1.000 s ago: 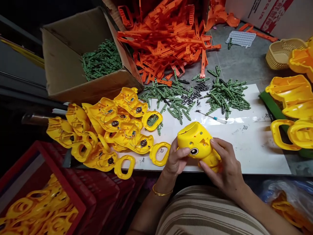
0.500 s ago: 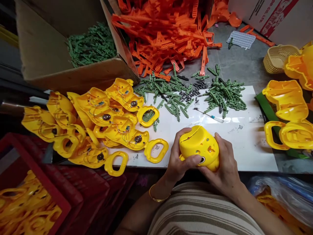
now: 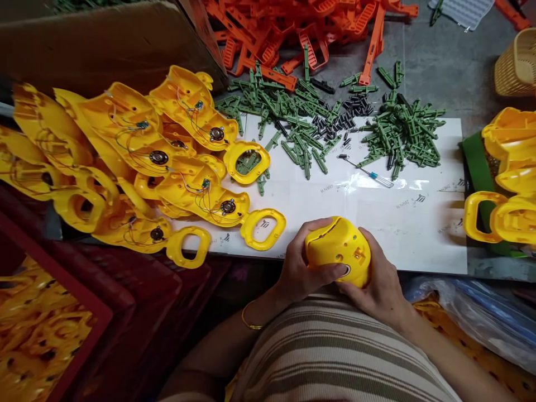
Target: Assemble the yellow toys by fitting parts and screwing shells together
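Both my hands grip one assembled yellow toy shell point(image 3: 338, 248) at the near edge of the white sheet point(image 3: 402, 223), close to my body. My left hand point(image 3: 300, 268) wraps its left side, thumb across the front. My right hand point(image 3: 379, 285) cups its right and underside. Left of it lies a heap of open yellow half shells point(image 3: 138, 162) with wires, small speakers and ring handles.
Green plastic pins point(image 3: 402, 134) and small black pieces point(image 3: 330, 125) are scattered on the sheet beside a small screwdriver point(image 3: 366, 172). Orange parts point(image 3: 293, 33) are piled behind, next to a cardboard box point(image 3: 104, 44). More yellow shells point(image 3: 508, 178) sit right; a red crate point(image 3: 62, 301) is lower left.
My hands have drawn the yellow shell back toward my body, to the table's near edge. The view has tipped downward and closer.
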`<action>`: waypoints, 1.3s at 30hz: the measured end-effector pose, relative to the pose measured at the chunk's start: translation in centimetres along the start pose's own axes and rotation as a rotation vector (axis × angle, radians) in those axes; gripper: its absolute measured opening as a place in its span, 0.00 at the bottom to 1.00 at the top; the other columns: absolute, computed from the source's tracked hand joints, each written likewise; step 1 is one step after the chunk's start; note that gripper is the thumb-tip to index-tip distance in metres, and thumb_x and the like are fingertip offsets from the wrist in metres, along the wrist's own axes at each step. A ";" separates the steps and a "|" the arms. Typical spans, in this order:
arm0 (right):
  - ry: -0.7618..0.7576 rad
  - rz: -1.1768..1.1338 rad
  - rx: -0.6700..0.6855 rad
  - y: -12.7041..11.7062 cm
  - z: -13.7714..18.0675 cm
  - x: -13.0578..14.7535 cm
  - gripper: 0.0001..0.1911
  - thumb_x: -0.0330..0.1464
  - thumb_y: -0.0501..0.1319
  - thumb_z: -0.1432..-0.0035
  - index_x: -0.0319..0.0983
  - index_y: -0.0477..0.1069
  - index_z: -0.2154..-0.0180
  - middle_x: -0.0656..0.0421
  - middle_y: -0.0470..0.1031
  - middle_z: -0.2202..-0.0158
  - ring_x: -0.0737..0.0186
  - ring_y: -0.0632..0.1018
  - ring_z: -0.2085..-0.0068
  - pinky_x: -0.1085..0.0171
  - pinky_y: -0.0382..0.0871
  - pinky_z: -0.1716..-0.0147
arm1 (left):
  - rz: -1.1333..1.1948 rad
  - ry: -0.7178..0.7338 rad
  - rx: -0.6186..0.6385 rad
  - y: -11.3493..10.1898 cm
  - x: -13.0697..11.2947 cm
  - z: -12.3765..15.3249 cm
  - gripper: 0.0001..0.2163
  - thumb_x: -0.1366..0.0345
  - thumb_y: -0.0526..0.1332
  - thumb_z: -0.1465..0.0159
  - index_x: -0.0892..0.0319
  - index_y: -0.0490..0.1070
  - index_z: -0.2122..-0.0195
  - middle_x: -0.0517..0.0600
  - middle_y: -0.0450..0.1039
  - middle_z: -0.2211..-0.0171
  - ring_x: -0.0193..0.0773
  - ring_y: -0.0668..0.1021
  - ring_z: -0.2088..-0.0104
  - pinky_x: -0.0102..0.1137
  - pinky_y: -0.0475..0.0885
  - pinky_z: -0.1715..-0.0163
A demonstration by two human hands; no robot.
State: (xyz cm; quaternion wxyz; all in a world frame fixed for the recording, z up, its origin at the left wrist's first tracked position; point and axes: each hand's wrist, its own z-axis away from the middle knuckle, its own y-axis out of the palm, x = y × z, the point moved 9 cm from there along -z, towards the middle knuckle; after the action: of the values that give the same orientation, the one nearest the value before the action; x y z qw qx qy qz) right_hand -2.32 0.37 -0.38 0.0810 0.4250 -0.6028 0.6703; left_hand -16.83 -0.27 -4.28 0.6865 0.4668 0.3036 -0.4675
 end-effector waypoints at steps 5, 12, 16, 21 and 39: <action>0.018 -0.012 0.029 0.4 0.2 -0.3 0.43 0.49 0.60 0.38 0.41 0.43 0.30 0.44 0.72 0.42 0.45 0.80 0.48 0.51 0.81 0.58 | -0.030 0.007 -0.011 -0.1 -0.1 0.2 0.32 0.58 0.76 0.53 0.57 0.70 0.47 0.52 0.76 0.53 0.43 0.77 0.58 0.32 0.74 0.60; 0.066 -0.045 0.085 0.9 0.2 -0.8 0.45 0.50 0.62 0.39 0.44 0.42 0.30 0.45 0.70 0.40 0.46 0.79 0.47 0.53 0.81 0.59 | 0.008 -0.013 0.049 0.1 0.0 0.3 0.30 0.60 0.75 0.50 0.54 0.70 0.46 0.50 0.75 0.53 0.41 0.77 0.58 0.30 0.75 0.60; 0.091 -0.066 0.113 1.1 0.2 -0.9 0.45 0.49 0.61 0.38 0.44 0.41 0.30 0.45 0.70 0.42 0.47 0.80 0.51 0.54 0.81 0.63 | 0.013 -0.045 0.022 0.1 0.0 0.3 0.30 0.59 0.75 0.50 0.55 0.70 0.45 0.52 0.74 0.51 0.45 0.77 0.54 0.34 0.75 0.56; 0.105 -0.088 0.125 1.2 0.3 -1.2 0.46 0.48 0.61 0.39 0.44 0.38 0.29 0.44 0.66 0.40 0.45 0.78 0.48 0.50 0.80 0.60 | 0.051 -0.067 0.061 0.7 -0.2 0.1 0.32 0.61 0.75 0.50 0.53 0.68 0.44 0.52 0.72 0.49 0.47 0.76 0.50 0.35 0.74 0.52; 0.215 -0.347 0.263 1.7 0.2 -2.0 0.46 0.47 0.62 0.38 0.44 0.41 0.29 0.45 0.59 0.33 0.44 0.70 0.37 0.45 0.72 0.44 | 0.209 -0.117 0.008 0.7 0.2 0.2 0.29 0.62 0.75 0.48 0.56 0.67 0.46 0.50 0.74 0.57 0.40 0.77 0.58 0.31 0.76 0.58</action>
State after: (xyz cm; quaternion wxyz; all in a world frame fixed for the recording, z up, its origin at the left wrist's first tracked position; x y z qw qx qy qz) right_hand -2.00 0.57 -3.00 0.2027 0.4554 -0.4163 0.7604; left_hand -16.15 -0.44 -4.12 0.7464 0.4703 0.2108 -0.4210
